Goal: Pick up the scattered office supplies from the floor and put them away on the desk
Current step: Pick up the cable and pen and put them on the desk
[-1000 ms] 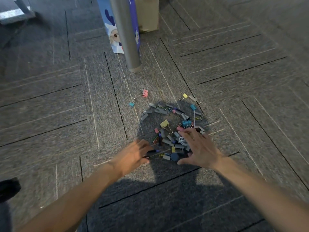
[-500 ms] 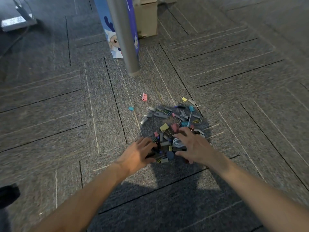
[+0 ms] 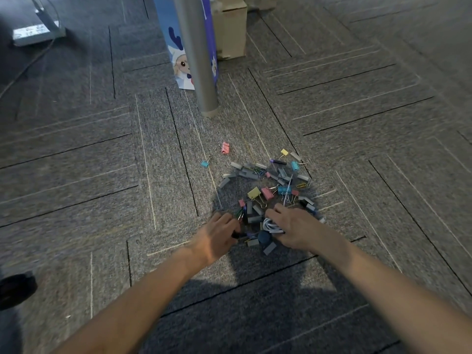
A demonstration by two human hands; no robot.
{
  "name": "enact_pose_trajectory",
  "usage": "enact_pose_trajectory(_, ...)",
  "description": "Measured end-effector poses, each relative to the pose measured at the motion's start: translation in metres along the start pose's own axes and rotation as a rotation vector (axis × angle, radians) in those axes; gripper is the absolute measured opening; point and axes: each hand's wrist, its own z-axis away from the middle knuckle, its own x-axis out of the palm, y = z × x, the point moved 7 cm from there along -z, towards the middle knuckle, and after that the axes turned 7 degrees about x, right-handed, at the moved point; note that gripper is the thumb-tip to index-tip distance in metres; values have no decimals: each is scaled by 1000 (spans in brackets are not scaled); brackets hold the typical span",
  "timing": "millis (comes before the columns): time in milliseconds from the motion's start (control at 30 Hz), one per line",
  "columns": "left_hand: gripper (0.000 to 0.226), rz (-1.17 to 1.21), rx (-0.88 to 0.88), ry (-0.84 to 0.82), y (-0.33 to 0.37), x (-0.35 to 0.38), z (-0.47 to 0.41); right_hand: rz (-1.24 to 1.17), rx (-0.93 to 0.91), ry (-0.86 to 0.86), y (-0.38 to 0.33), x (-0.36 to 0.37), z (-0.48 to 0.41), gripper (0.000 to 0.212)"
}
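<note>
A heap of office supplies (image 3: 268,185) lies on the grey carpet: several coloured binder clips, grey staple bars, paper clips, a coiled white cable (image 3: 270,224) and a dark blue round piece (image 3: 264,238). A pink clip (image 3: 225,147), a light blue clip (image 3: 205,164) and a yellow clip (image 3: 284,152) lie apart at the far side. My left hand (image 3: 219,236) presses against the heap's near-left edge, fingers curled into it with the tips hidden. My right hand (image 3: 296,227) rests flat on the near-right part, fingers spread beside the white cable.
A grey metal desk leg (image 3: 201,60) stands just beyond the heap. Behind it are a blue cartoon paper bag (image 3: 173,47) and a cardboard box (image 3: 231,29). A metal stand base (image 3: 38,31) with a cable is at top left. A dark shoe (image 3: 15,290) shows at the left edge.
Both hands have slid inward onto the near edge of the heap and closed toward each other. The right hand has dropped from hovering to resting on the supplies.
</note>
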Motion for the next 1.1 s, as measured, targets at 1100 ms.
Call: enact_pose_trajectory(1100, 61, -83, 126, -78, -26, 11, 39, -169, 156, 122, 18, 4, 13, 46)
